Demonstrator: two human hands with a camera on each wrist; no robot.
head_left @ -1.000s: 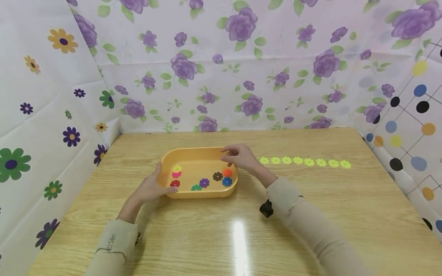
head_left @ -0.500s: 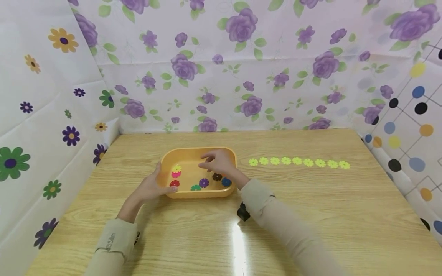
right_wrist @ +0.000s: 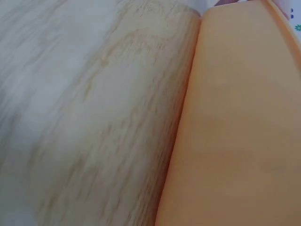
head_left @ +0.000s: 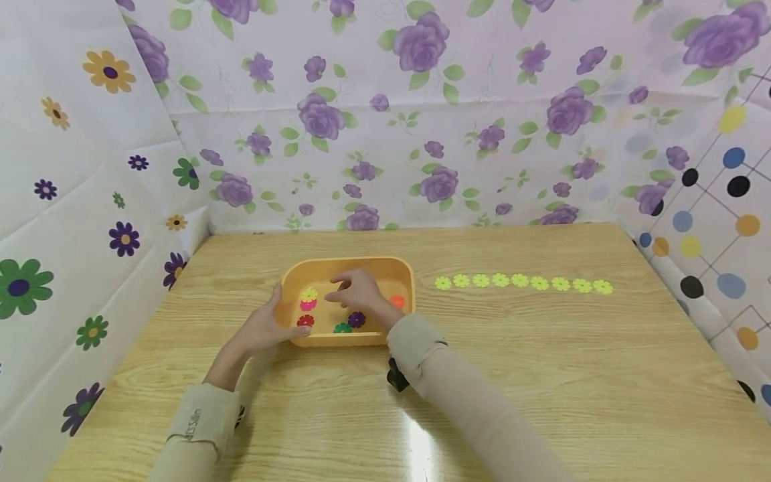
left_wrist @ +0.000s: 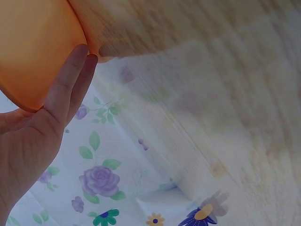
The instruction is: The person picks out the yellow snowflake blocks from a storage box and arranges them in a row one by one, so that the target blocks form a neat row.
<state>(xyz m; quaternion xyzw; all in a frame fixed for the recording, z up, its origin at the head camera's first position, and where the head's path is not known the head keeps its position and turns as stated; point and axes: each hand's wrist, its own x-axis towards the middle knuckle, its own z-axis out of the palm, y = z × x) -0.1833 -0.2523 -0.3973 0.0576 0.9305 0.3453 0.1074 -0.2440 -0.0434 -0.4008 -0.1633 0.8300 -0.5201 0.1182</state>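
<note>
My left hand [head_left: 262,328] holds the left end of an orange plastic tray [head_left: 346,340], its thumb over the front rim. In the left wrist view its fingers [left_wrist: 66,84] lie along the tray's outside wall. My right hand [head_left: 359,291] hovers over the tray's middle, thumb and fingers bent and apart, with nothing visible between them. Left of it, a yellow flower-shaped disc [head_left: 309,293] overlaps a pink disc [head_left: 308,305]. Red [head_left: 305,321], green [head_left: 343,328] and purple discs [head_left: 357,319] lie near the front wall. An orange disc [head_left: 397,302] is at the right.
Several yellow flower-shaped discs [head_left: 500,280] form a row on the wooden table [head_left: 542,361], right of the tray. Flower-patterned cloth [head_left: 373,134] hangs behind the table. The right wrist view shows mostly the tray's outer wall [right_wrist: 235,117] and table surface.
My right hand has moved left from the tray's right rim to over its middle. The row's leftmost yellow disc and the orange disc have come into view; the brown and blue discs are now hidden.
</note>
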